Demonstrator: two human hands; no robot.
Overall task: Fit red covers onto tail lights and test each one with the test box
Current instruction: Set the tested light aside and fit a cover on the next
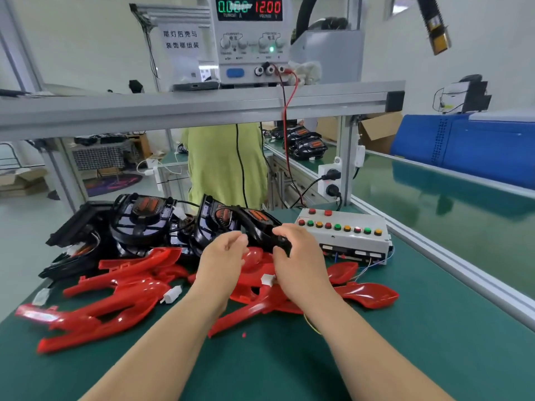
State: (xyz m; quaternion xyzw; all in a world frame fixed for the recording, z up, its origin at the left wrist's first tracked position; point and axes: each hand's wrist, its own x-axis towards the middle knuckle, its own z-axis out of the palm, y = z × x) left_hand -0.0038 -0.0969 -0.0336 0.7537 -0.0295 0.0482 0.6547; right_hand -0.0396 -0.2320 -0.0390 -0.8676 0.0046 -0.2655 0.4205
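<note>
The black tail light (259, 227) sits at our fingertips. The right hand (299, 256) grips its near end, fingers and thumb curled round it. Its long axis runs from that hand up and away to the left, with the orange insert facing us. The left hand (224, 254) is just beside the right with a small gap between them, its fingers curled toward the housing. We cannot tell whether it pinches anything.

Under both hands and spreading to their left lie the red covers (124, 287), overlapping in a loose heap. A white connector (267, 279) shows below the right palm. Beyond the left hand more black tail lights (144, 221) are stacked, and their wiring is hard to follow. Just right of the right hand stands the test box (347, 231), its rows of red, green and amber buttons facing up.

All of this rests on a green mat (405, 357). Farther right runs a green conveyor belt (434, 204) with a blue bin (469, 149) that the picture's edge cuts off. Above the hands an aluminium shelf (202, 104) carries a power supply (249, 39) reading 12.00 volts. Behind it a person (220, 169) in a yellow-green top is partly hidden.
</note>
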